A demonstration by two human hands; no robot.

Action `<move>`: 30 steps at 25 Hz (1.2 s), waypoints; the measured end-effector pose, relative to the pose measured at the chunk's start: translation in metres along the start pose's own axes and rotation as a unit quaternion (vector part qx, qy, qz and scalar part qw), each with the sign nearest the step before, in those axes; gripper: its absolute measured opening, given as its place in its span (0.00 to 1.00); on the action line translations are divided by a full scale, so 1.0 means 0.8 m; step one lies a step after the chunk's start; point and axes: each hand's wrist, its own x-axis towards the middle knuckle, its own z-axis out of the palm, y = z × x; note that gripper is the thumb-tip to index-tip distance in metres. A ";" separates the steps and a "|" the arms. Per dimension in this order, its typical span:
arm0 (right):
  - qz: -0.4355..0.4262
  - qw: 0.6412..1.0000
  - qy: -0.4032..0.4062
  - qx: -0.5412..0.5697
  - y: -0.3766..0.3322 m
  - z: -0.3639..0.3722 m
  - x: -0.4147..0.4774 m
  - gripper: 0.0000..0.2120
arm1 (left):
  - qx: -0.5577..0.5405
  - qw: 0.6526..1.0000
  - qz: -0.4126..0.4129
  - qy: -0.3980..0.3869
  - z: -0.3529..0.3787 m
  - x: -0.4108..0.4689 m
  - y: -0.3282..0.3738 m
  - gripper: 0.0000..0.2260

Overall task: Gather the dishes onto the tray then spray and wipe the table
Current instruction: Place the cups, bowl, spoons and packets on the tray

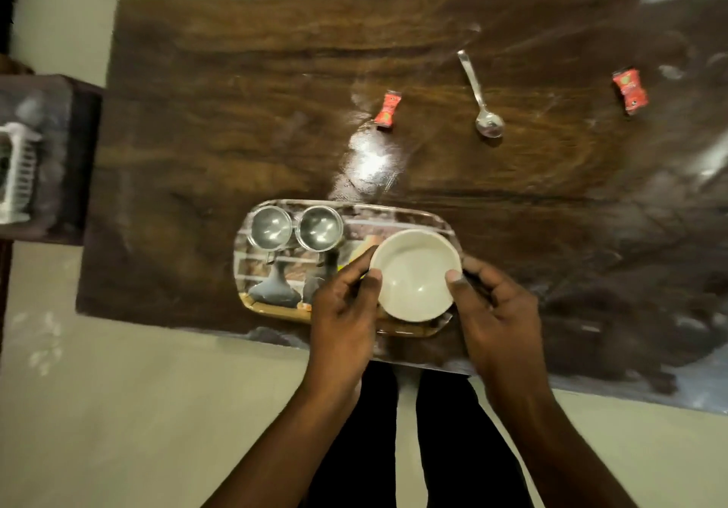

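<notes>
A white bowl (415, 273) is over the right half of the patterned tray (275, 287), near the table's front edge. My left hand (344, 310) grips the bowl's left rim, thumb on the inside. My right hand (496, 310) grips its right rim the same way. Two steel cups (272, 228) (320, 228) stand side by side at the tray's back left. A steel spoon (478, 98) lies on the bare wooden table (197, 133) further back. Whether the bowl touches the tray I cannot tell.
Two red sachets (388, 109) (629, 90) lie on the table, one left of the spoon and one far right. A white rack (15, 172) sits on a dark stand left of the table. My legs are below the table's front edge.
</notes>
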 end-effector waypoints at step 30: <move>0.054 0.997 -0.051 -0.026 0.092 0.203 -0.042 0.15 | 0.044 0.991 -0.035 0.118 -0.198 0.069 -0.065 0.11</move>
